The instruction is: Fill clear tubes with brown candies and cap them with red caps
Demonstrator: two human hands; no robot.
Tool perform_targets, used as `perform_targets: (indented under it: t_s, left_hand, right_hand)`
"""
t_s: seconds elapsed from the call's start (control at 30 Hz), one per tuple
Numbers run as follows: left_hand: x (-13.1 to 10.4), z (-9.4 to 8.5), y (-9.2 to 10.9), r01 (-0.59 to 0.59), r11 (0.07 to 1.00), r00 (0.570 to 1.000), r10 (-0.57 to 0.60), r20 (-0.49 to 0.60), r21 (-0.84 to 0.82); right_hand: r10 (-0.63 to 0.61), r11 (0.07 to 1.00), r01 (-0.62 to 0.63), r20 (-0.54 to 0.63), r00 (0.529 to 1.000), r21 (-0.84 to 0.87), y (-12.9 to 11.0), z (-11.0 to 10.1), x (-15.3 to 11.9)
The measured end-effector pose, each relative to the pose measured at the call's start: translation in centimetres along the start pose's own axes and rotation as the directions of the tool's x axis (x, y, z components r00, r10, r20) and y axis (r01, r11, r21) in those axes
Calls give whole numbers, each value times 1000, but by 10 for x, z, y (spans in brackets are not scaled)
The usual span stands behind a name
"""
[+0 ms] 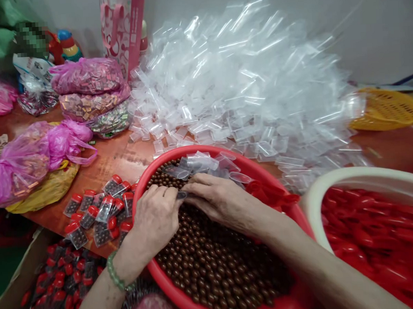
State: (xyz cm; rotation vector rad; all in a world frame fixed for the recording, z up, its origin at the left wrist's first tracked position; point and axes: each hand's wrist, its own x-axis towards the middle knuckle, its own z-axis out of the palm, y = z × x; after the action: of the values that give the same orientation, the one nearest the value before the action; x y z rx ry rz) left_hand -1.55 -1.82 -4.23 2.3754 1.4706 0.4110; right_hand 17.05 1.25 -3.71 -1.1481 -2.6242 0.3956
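Both hands meet over a red basin (157, 272) full of shiny brown balls (212, 269). My left hand (157, 217), with a green bead bracelet at the wrist, is closed round a small clear container (182, 195), of which only one end shows. Fingers of my right hand (212, 195) are bent together against the same spot; what they grip, if anything, is hidden. Clear empty containers (202, 161) lie on the balls just beyond my fingers, and red caps (269, 192) lie at the basin's right side.
A large heap of clear containers (240, 83) stands behind the basin. Filled red-capped containers (105, 208) lie at left, more in a box (61, 286) below. A white tub (315, 204) of red pieces is at right, a yellow basket (391, 110) behind; pink bags (88, 77) sit back left.
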Motion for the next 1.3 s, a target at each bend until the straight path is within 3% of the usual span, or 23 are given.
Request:
perform_targets:
  t_s: [0.17, 0.27, 0.37, 0.47, 0.53, 0.67, 0.73, 0.87, 0.97, 1.13, 1.3]
  left_hand:
    - [-4, -2, 4, -78, 949, 997, 66, -48, -306]
    - [-5, 0, 6, -84, 938, 989, 36, -147, -335]
    - [-11, -3, 6, -50, 956, 994, 19, -111, -287]
    - [-22, -6, 7, -49, 968, 998, 59, 34, -246]
    - [-29, -5, 10, -51, 980, 991, 73, 112, -192]
    - [-36, 0, 13, -42, 992, 984, 61, 167, -116]
    - [-37, 3, 13, -31, 992, 984, 51, 169, -121]
    - [-36, 2, 10, -38, 984, 985, 66, 162, -172]
    - [-36, -1, 7, -74, 969, 986, 107, 128, -237]
    - [-33, 1, 7, -108, 958, 993, 114, 5, -266]
    - [-28, 5, 13, -158, 945, 980, 115, -161, -286]
  right_hand:
    - [50, 928, -30, -44, 998, 370, -14, -10, -22]
    - [133, 931, -88, -104, 986, 354, -17, -8, -30]
    - [313, 926, -271, -133, 941, 264, -18, -2, -33]
    - [485, 831, -475, 39, 873, 291, -17, -1, -28]
    - [518, 765, -542, 168, 839, 348, -18, 0, -22]
    - [459, 696, -573, 346, 818, 432, -17, 7, -9]
    - [430, 624, -615, 446, 785, 481, -15, 12, -6]
    - [364, 376, -736, 640, 676, 563, -8, 21, -4]
    - [311, 194, -774, 711, 631, 602, -6, 24, -6]
    - [261, 11, -750, 722, 641, 662, -11, 24, -8]
    - [233, -9, -672, 655, 719, 741, -18, 22, -11]
